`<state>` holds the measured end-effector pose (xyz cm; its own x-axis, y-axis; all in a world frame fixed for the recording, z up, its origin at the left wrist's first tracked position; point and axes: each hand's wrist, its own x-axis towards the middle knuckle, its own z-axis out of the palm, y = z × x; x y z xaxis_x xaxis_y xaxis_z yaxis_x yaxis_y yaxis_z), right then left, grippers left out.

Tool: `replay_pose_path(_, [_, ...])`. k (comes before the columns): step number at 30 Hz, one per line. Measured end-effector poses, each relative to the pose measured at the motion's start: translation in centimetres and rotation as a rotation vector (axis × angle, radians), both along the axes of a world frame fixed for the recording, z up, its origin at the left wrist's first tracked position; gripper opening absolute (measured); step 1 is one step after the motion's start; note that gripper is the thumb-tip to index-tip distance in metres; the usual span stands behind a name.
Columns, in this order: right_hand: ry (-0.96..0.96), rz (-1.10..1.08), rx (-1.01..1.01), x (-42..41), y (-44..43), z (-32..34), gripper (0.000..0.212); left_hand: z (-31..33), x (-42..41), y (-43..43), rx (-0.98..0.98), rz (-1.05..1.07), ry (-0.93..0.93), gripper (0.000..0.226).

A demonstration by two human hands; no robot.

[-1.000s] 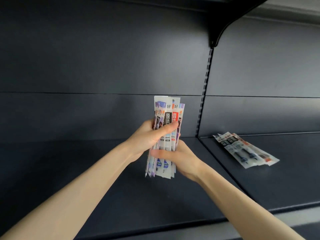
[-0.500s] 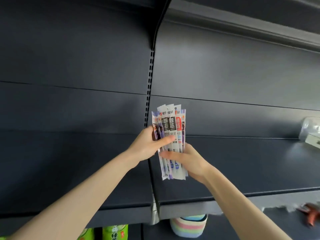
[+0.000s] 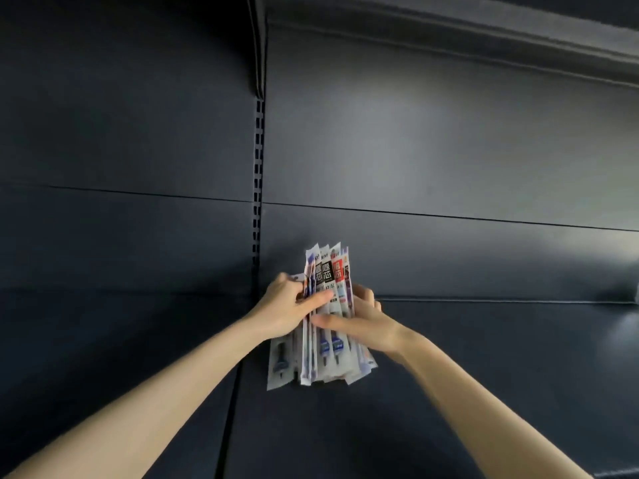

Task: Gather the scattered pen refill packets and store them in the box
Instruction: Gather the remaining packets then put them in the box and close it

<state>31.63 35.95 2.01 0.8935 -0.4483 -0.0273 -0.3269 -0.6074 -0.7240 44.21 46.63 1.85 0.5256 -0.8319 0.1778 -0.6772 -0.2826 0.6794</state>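
1. Pen refill packets, long thin plastic sleeves with white, black and red printed labels point(image 3: 328, 274), stand as one upright bundle between both hands, over the shelf.
2. The left hand point(image 3: 285, 307) grips the bundle from its left side, with the thumb across the front. The right hand point(image 3: 364, 323) holds it from the right, thumb also on the front.
3. The lower ends fan out unevenly, and one outer packet point(image 3: 278, 361) sticks out at the far left. I cannot tell if the ends touch the shelf.
4. Below lies the dark blue-grey metal shelf point(image 3: 484, 375); behind are the dark back panel point(image 3: 415, 150) and the slotted upright strip point(image 3: 257, 188).
5. The box is not in view.
6. The sleeves look slippery. If the grip loosens while carrying, the outer packet can probably slide out and fall.
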Motion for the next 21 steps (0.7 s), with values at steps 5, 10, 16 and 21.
replay_pose_path(5, [0.158,0.031,-0.084,0.4,-2.5,-1.3,0.092,-2.2,-0.1,-1.2,0.264,0.199,-0.108,0.07])
replay_pose_path(10, [0.088,0.064,-0.11,1.8,-4.6,-3.5,0.099,-3.4,-0.5,-1.3,0.103,0.357,0.11,0.093])
replay_pose_path(16, [-0.036,0.137,0.101,1.8,-5.2,-4.5,0.1,-2.6,-2.8,-2.2,-0.054,0.47,0.323,0.092])
replay_pose_path(21, [-0.082,0.196,0.23,1.0,-5.0,-4.7,0.116,-2.1,-3.6,-3.3,-0.21,0.475,0.623,0.062])
